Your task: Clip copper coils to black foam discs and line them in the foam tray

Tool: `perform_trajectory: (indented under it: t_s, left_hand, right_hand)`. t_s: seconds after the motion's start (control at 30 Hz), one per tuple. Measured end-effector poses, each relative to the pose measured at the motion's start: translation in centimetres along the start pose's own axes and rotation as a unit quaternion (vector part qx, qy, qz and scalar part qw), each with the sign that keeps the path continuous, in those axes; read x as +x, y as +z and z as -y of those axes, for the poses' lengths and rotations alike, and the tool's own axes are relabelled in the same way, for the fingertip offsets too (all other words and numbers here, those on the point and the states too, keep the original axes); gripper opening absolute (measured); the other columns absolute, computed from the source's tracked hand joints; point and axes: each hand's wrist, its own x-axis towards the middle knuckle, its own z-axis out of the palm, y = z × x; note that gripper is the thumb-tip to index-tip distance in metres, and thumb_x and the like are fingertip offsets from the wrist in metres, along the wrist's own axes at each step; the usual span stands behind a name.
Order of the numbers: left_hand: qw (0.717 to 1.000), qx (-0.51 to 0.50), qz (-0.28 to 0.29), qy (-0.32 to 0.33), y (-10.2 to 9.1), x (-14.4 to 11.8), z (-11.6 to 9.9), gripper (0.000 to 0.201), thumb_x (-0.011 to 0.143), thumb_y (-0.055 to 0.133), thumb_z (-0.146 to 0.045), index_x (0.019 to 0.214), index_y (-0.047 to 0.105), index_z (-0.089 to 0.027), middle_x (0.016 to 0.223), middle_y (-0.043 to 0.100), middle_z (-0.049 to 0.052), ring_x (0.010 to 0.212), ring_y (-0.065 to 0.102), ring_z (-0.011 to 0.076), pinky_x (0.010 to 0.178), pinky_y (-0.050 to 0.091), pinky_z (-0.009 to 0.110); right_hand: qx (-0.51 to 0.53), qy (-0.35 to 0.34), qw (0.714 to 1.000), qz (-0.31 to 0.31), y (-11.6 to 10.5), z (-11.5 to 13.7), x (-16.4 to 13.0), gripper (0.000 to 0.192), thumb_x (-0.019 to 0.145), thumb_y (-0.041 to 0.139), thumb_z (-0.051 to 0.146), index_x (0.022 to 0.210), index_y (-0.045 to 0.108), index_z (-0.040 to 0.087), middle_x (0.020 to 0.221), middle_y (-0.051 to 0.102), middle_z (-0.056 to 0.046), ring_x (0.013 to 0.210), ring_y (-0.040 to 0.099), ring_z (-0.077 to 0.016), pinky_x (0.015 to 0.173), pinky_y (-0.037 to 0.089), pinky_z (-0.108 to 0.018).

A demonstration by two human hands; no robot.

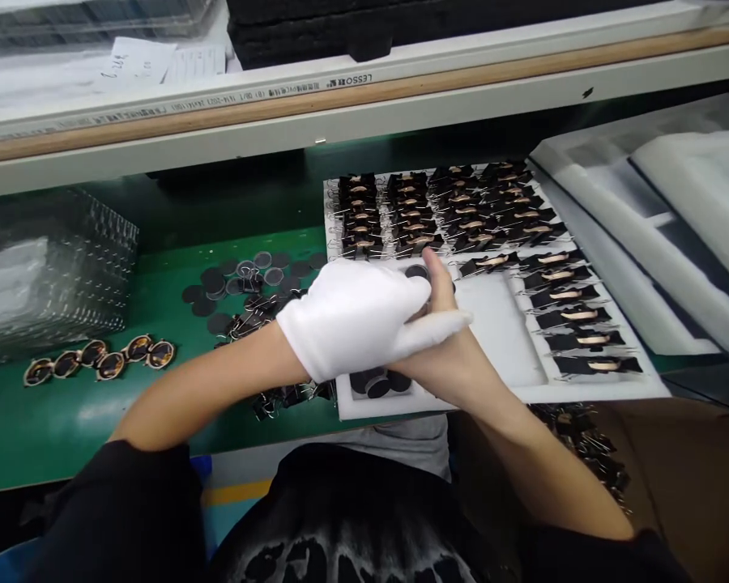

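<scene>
My left hand (364, 320), in a white glove, is closed, with its fingers pressed together against my bare right hand (441, 348). The right thumb points up, while its other fingers are hidden behind the glove. What lies between the hands is hidden. A dark round disc (417, 272) shows at the fingertips; whether it is held or lies behind them I cannot tell. Both hands are over a white foam tray (504, 324). Rows of black binder clips (467, 206) with gold-coloured curved pieces stand on it, and dark discs (377, 383) lie in its near-left recess.
On the green table (158, 283) lie loose dark discs (212, 282), a pile of binder clips (249, 320) and several round gold-rimmed frames (110, 364). Stacked clear trays (49, 275) stand at left, white foam trays (662, 235) lean at right. A shelf edge (316, 121) crosses above.
</scene>
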Motion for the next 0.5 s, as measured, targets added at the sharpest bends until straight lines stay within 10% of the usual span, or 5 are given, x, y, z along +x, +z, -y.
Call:
perform_trajectory:
  t_s: [0.1, 0.33, 0.5]
  left_hand:
    - [1.000, 0.001, 0.020, -0.006, -0.6, 0.6, 0.7, 0.056, 0.101, 0.044, -0.056, 0.063, 0.063, -0.020, 0.059, 0.058, 0.004, 0.063, 0.058, 0.0191, 0.063, 0.036, 0.033]
    - [0.966, -0.137, -0.189, -0.111, -1.9, 1.8, 1.9, 0.059, 0.103, 0.046, -0.057, 0.057, 0.030, -0.024, 0.058, 0.044, 0.000, 0.058, 0.047, 0.0148, 0.062, 0.038, 0.036]
    - [0.938, -0.219, -0.250, -0.102, -1.8, 1.3, 1.5, 0.059, 0.104, 0.048, -0.051, 0.053, 0.037, -0.023, 0.057, 0.045, 0.000, 0.056, 0.046, 0.0140, 0.062, 0.041, 0.036]
  right_hand:
    - [0.010, -0.040, 0.999, -0.032, 0.1, 0.5, 1.5, 0.128, 0.060, 0.097, 0.023, 0.166, 0.024, 0.027, 0.133, 0.068, -0.012, 0.118, 0.071, -0.0340, 0.094, 0.063, -0.043]
    - [0.104, -0.044, 0.992, -0.061, 2.0, 1.8, 3.0, 0.065, 0.074, 0.089, 0.026, 0.134, 0.063, 0.021, 0.084, 0.078, 0.000, 0.079, 0.075, -0.0192, 0.082, 0.065, -0.036]
    - [0.033, -0.114, 0.983, -0.137, 3.6, 2.0, 2.3, 0.037, 0.076, 0.081, 0.014, 0.113, 0.075, 0.017, 0.076, 0.077, 0.002, 0.070, 0.071, -0.0150, 0.076, 0.065, -0.030]
